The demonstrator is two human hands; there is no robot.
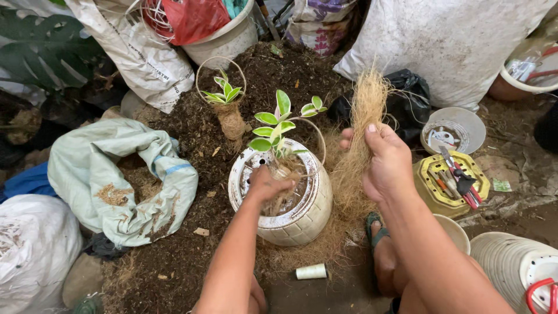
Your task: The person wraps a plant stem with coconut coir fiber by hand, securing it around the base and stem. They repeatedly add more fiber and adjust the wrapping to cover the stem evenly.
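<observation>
Left hand [266, 185] in pot [302, 224] (white)

single view only: a head-worn camera, aimed steeply downward and slightly forward over the person's own forearms. the left hand [266, 185] and right hand [383, 163] enter from the bottom edge and sit near frame centre, at close range. the white pot [302, 218] lies just below centre. the soil heap [192, 134] and sacks [453, 40] fill the upper, farther part. no second view overlaps.

place: potting shed | signs: soil heap [192, 134], sacks [453, 40], stacked pots [505, 261]
</observation>
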